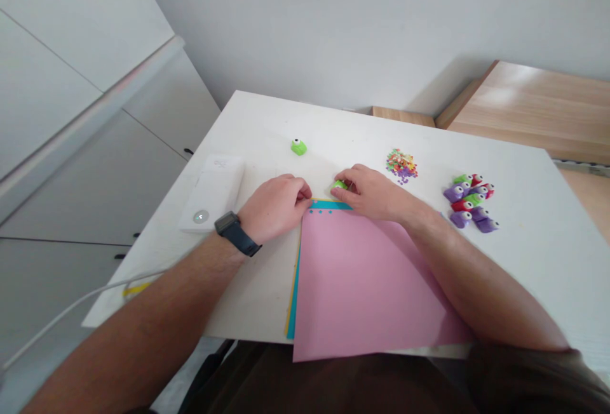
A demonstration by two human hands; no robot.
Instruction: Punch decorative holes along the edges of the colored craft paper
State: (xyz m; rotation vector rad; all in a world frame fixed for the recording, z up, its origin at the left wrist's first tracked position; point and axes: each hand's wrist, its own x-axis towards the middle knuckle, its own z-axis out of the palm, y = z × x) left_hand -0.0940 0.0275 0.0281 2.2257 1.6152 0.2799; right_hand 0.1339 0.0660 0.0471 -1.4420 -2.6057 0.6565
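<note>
My right hand (369,193) is closed on a small green paper punch (339,185) at the far edge of a stack of coloured sheets. A pink sheet (366,280) lies on top, with a teal sheet (328,206) and a yellow one showing beneath. The teal strip shows a row of small punched holes (320,212). My left hand (276,206), with a dark watch on the wrist, pinches the far left corner of the sheets, fingers curled.
A second green punch (298,146) stands farther back. A pile of coloured paper bits (401,165) and a cluster of purple, red and green punches (471,203) lie to the right. A white flat box (212,193) sits at left. White table (267,122); wooden surface (534,103) behind.
</note>
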